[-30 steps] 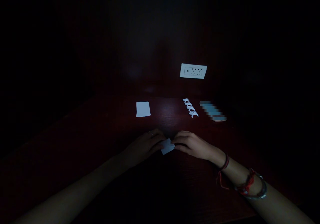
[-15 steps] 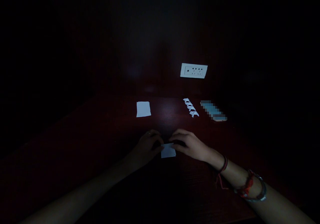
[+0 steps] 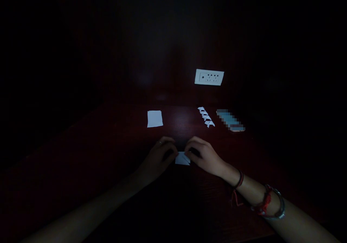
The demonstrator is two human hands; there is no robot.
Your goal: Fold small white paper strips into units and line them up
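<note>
Pinching one paper slip (image 3: 182,159), left hand (image 3: 158,158) and right hand (image 3: 207,157) meet; far side: sheets (image 3: 155,119) left, folded pieces (image 3: 206,116), phone (image 3: 230,120), socket (image 3: 209,77) right.

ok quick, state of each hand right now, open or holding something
Left hand: closed, holding the small white paper near its far left corner.
Right hand: closed, holding the same paper near its far right corner.
</note>
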